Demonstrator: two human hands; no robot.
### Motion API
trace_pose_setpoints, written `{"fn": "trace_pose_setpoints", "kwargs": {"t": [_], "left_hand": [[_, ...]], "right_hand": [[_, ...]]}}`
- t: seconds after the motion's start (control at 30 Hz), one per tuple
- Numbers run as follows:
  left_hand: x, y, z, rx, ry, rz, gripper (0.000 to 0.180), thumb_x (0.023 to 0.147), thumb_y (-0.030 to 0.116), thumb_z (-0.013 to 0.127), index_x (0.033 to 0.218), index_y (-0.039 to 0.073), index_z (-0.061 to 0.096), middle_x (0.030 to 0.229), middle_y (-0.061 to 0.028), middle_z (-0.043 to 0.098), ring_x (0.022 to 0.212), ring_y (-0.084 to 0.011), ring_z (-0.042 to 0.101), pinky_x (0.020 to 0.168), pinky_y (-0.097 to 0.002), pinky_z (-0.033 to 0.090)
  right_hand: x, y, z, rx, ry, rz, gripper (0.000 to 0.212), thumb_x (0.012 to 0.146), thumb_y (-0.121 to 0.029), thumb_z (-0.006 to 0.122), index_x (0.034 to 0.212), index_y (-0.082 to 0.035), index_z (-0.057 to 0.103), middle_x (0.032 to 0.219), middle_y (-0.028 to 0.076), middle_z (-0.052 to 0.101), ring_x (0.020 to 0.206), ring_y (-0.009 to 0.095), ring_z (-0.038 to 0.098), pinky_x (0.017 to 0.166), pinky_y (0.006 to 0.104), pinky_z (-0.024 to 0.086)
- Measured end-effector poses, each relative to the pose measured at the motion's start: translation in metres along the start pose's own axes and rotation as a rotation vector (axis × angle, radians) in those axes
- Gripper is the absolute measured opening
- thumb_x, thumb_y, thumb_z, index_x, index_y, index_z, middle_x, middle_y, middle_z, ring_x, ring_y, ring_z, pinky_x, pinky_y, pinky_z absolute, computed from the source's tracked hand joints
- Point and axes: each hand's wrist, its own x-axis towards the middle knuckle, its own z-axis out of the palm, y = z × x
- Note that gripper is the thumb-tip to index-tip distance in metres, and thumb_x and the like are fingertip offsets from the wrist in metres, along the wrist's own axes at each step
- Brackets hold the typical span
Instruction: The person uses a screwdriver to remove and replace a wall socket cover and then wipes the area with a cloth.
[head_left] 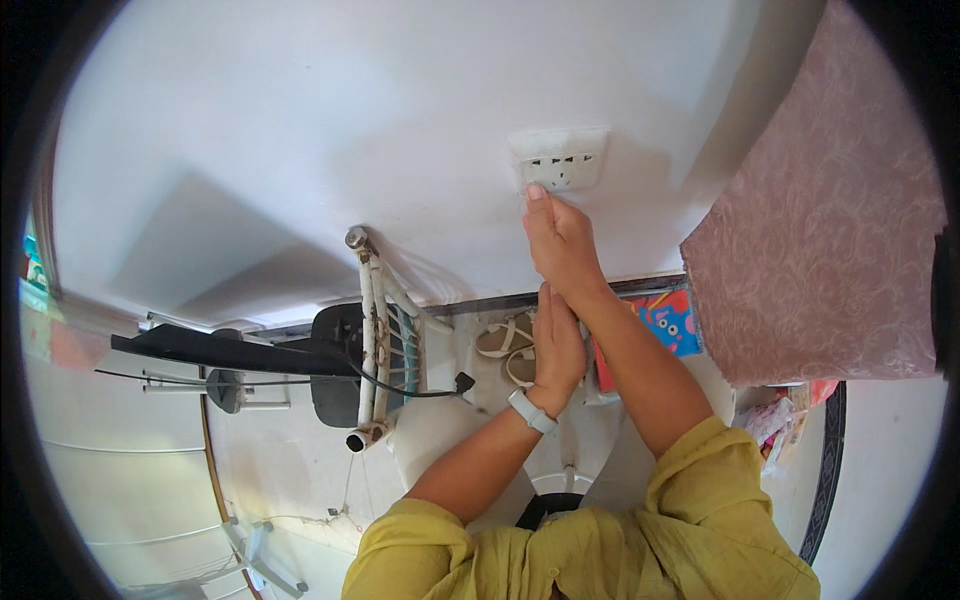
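A white wall socket with several holes is set in the pale wall ahead. My right hand is raised to its lower left corner, with the thumb pointing up at the edge and the fingers curled in. Whatever those fingers may hold is hidden. Lower down, my left hand reaches up beside my right wrist, its fingers straight and close together; I see nothing in it. A black plug on a black cable hangs in the air to the left of my left hand, apart from both hands.
To the left stands a worn white metal frame with a black panel beside it. Sandals lie on the floor by the wall. A patterned pinkish cloth hangs on the right, near a blue printed item and plastic bags.
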Motion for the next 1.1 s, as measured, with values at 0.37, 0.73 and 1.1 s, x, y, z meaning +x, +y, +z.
{"fn": "trace_pose_setpoints", "kwargs": {"t": [0.37, 0.73, 1.1], "left_hand": [[-0.003, 0.009, 0.000, 0.001, -0.003, 0.028, 0.036, 0.097, 0.029, 0.026, 0.095, -0.002, 0.044, 0.073, -0.0144, 0.049, 0.066, -0.0247, 0.046, 0.063, -0.0354, 0.038], [-0.003, 0.017, -0.005, 0.092, -0.062, 0.074, 0.042, 0.098, 0.033, 0.026, 0.115, -0.002, 0.043, 0.091, -0.0092, 0.051, 0.077, -0.0146, 0.045, 0.071, -0.0277, 0.040], [-0.009, 0.002, 0.000, 0.012, -0.065, -0.025, 0.044, 0.098, 0.034, 0.025, 0.117, -0.002, 0.042, 0.101, -0.0098, 0.052, 0.086, -0.0141, 0.048, 0.076, -0.0256, 0.040]], "right_hand": [[-0.003, -0.002, 0.001, 0.028, 0.014, -0.062, 0.049, 0.094, -0.039, 0.039, 0.061, -0.004, 0.047, 0.051, -0.003, 0.040, 0.044, 0.006, 0.037, 0.041, 0.0250, 0.032], [0.002, -0.003, -0.002, 0.056, -0.023, -0.022, 0.046, 0.094, -0.035, 0.040, 0.064, -0.001, 0.046, 0.052, 0.004, 0.041, 0.048, 0.011, 0.038, 0.048, 0.0292, 0.035], [0.000, 0.019, -0.001, 0.029, 0.010, -0.021, 0.049, 0.093, -0.039, 0.041, 0.058, -0.006, 0.044, 0.050, -0.003, 0.039, 0.044, 0.006, 0.036, 0.041, 0.0247, 0.031]]}}
